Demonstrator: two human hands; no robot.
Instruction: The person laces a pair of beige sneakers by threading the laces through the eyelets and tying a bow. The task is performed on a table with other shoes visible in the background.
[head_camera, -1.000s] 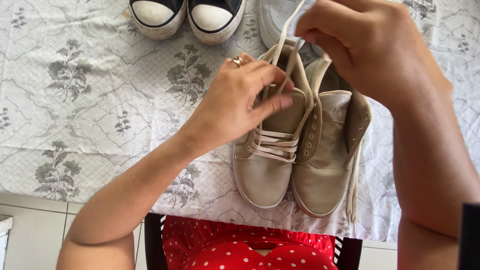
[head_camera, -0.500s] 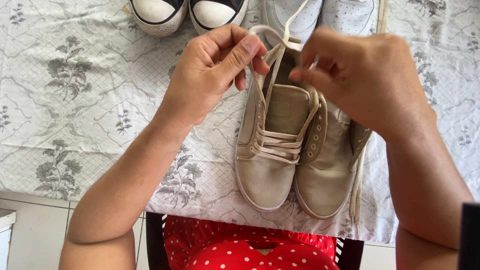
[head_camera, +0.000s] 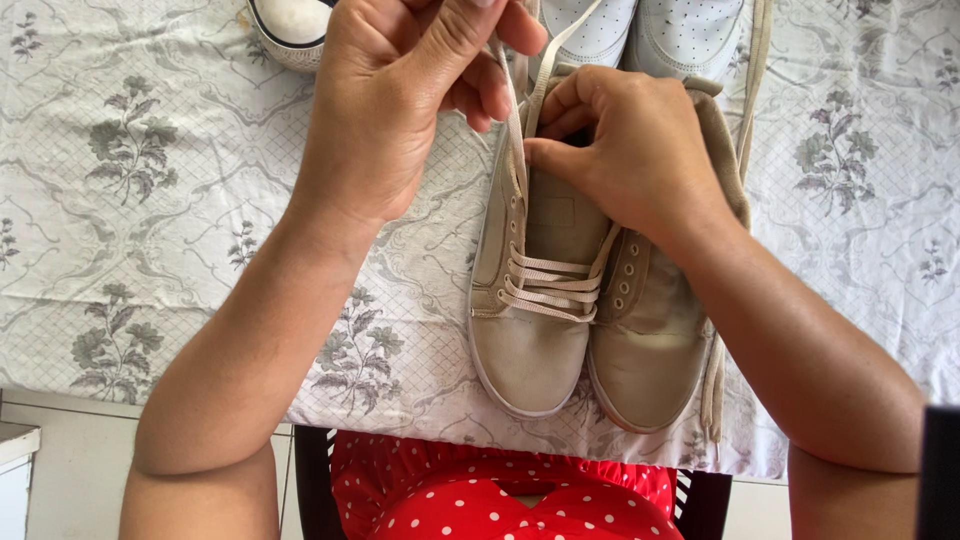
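Spread over the table is a pale cloth (head_camera: 150, 200) printed with grey flower sprigs, its near edge hanging above a tiled floor (head_camera: 60, 440). At the near centre-right of the cloth two beige high-top shoes lie side by side, touching, toes toward the near edge. The left beige shoe (head_camera: 530, 340) is partly laced with a cream lace (head_camera: 548, 285) crossing its lower eyelets; the right beige shoe (head_camera: 650, 340) shows bare eyelets, and a loose cream lace (head_camera: 712, 380) trails down its right side past the toe.

The left hand (head_camera: 395, 110) hovers over the far end of the left beige shoe, thumb and fingers pinched on one strand of the lace, which runs taut down to the upper eyelets. The right hand (head_camera: 630, 150) rests on the tongue and collar of the same shoe, its fingertips closed on the other strand near the top eyelets, the wrist lying across the right beige shoe.

Beyond the hands, at the far edge, stand a pair of white perforated shoes (head_camera: 650, 30) and, to their left, a dark sneaker with a white toe cap (head_camera: 290, 25). Nearest of all shows red fabric with white dots (head_camera: 480, 500).
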